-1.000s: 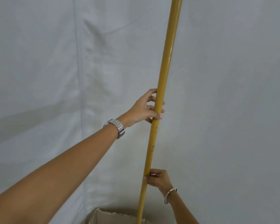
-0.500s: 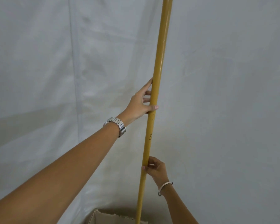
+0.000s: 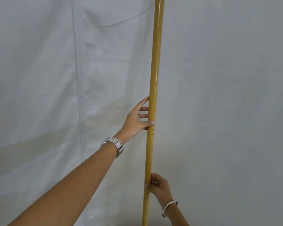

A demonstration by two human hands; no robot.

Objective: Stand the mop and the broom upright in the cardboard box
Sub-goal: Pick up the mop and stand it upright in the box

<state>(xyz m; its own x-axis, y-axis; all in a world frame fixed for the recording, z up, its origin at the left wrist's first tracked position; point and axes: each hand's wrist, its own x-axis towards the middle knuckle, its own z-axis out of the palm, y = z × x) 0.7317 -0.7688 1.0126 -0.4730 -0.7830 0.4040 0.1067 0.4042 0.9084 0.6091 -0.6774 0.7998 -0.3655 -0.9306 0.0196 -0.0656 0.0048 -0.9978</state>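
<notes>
A: How is the yellow pole [image 3: 154, 79] being held?

B: It is being kept nearly upright before the white sheet [image 3: 39, 79]. It is being steadied by the left hand [image 3: 137, 118], thumb across the front, fingers loosely spread behind.

A: And lower down?

B: It is being pinched by the right hand [image 3: 160, 186]. Its bottom end is being cut off by the frame.

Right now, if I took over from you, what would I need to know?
Left hand: loose grip on the yellow pole, fingers partly open, thumb across it.
Right hand: closed on the pole lower down.
The pole stands nearly upright against the white sheet. Its head and the cardboard box are out of view, so mop or broom is unclear.
Left: check it sits in the box, then stand the other tool.
</notes>
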